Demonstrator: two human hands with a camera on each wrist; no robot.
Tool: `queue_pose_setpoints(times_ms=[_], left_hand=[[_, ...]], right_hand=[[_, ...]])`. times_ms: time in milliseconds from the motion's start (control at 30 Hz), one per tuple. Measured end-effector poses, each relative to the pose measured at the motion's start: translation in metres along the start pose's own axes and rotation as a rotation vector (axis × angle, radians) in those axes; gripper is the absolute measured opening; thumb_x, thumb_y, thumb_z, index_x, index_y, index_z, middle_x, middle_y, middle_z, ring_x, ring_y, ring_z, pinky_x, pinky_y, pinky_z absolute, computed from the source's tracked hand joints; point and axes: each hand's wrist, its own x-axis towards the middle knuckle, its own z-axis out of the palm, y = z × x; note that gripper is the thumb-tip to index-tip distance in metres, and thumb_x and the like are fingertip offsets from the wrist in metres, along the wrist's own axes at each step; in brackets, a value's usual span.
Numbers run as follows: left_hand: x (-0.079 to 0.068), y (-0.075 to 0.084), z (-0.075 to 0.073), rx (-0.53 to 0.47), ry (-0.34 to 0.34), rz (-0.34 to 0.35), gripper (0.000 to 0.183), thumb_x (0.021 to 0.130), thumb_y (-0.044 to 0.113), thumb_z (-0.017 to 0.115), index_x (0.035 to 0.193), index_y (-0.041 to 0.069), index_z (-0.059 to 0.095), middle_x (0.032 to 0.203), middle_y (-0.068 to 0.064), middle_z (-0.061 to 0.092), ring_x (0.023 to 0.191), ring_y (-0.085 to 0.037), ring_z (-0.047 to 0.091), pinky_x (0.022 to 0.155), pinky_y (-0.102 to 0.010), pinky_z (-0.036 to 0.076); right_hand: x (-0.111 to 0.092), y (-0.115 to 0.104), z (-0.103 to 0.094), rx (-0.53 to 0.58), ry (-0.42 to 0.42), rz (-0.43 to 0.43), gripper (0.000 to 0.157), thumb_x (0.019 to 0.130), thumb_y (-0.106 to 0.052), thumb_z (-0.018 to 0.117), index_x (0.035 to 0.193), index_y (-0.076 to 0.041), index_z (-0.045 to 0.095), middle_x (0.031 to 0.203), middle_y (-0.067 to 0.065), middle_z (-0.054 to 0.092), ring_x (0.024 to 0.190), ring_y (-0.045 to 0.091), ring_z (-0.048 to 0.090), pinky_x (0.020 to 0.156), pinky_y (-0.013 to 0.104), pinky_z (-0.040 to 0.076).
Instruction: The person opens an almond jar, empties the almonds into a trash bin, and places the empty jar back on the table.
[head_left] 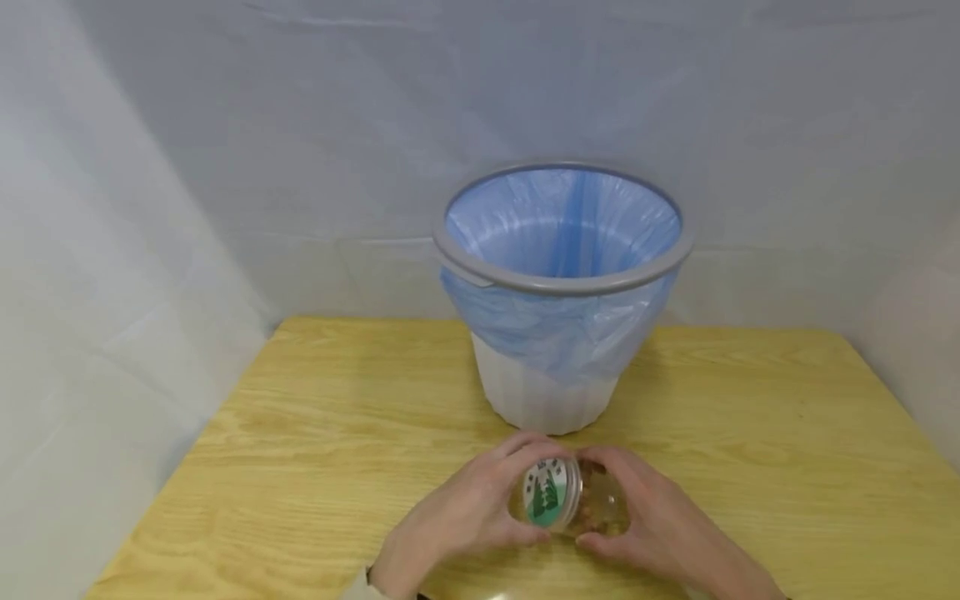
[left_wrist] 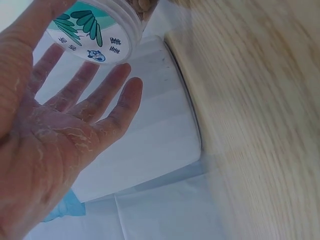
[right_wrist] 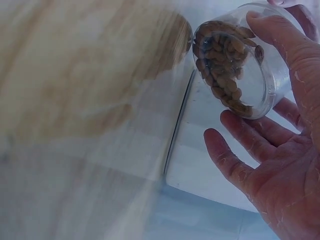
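Observation:
A clear jar of brown almond-like nuts is held on its side between both hands, close over the table's near part. Its lid, printed with green leaves and dark characters on white, points left. My left hand grips the lid end, thumb on the near side and fingers on the far side; in the left wrist view the lower fingers spread beside the lid. The jar's body is in my right hand, between thumb and fingers. In the right wrist view the nuts lie along one side of the jar.
Just beyond the hands stands a white bin with a grey rim. A blue plastic bag lines it and folds over outside. The wooden table ends near a pale sheet behind and at the sides.

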Motion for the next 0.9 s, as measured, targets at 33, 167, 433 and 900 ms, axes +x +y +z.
queue_pose_setpoints(times_ms=[33, 167, 433, 900], left_hand=[[0.0005, -0.0002, 0.0001, 0.000, -0.003, -0.001, 0.082, 0.069, 0.025, 0.082, 0.138, 0.031, 0.040, 0.134, 0.011, 0.044, 0.119, -0.008, 0.051, 0.099, -0.027, 0.047], [0.0007, -0.0021, 0.0008, 0.002, -0.012, -0.014, 0.082, 0.069, 0.028, 0.082, 0.139, 0.031, 0.039, 0.136, 0.010, 0.043, 0.121, -0.010, 0.050, 0.100, -0.031, 0.047], [-0.0015, -0.0064, 0.0005, 0.012, 0.003, 0.006, 0.082, 0.070, 0.030, 0.082, 0.140, 0.031, 0.039, 0.138, 0.010, 0.043, 0.122, -0.010, 0.050, 0.099, -0.030, 0.047], [0.0057, -0.0075, -0.0016, 0.039, -0.005, 0.031, 0.080, 0.067, 0.032, 0.083, 0.136, 0.029, 0.042, 0.132, 0.009, 0.047, 0.115, -0.009, 0.053, 0.096, -0.027, 0.048]], right_hand=[[-0.0002, 0.0002, -0.0009, 0.000, -0.006, 0.009, 0.076, 0.065, -0.053, 0.080, 0.129, -0.037, 0.042, 0.122, -0.018, 0.053, 0.110, 0.001, 0.054, 0.088, 0.032, 0.052], [0.0010, 0.0006, -0.0036, -0.003, -0.028, 0.004, 0.074, 0.066, -0.054, 0.078, 0.129, -0.037, 0.043, 0.122, -0.018, 0.053, 0.110, 0.001, 0.054, 0.088, 0.032, 0.052], [0.0056, 0.0014, -0.0024, -0.027, -0.023, -0.032, 0.078, 0.064, -0.049, 0.082, 0.130, -0.031, 0.045, 0.123, -0.016, 0.054, 0.113, 0.003, 0.054, 0.091, 0.031, 0.052], [0.0072, 0.0053, -0.0020, -0.027, -0.012, -0.039, 0.075, 0.063, -0.051, 0.081, 0.127, -0.032, 0.045, 0.120, -0.017, 0.054, 0.108, 0.000, 0.054, 0.089, 0.029, 0.052]])
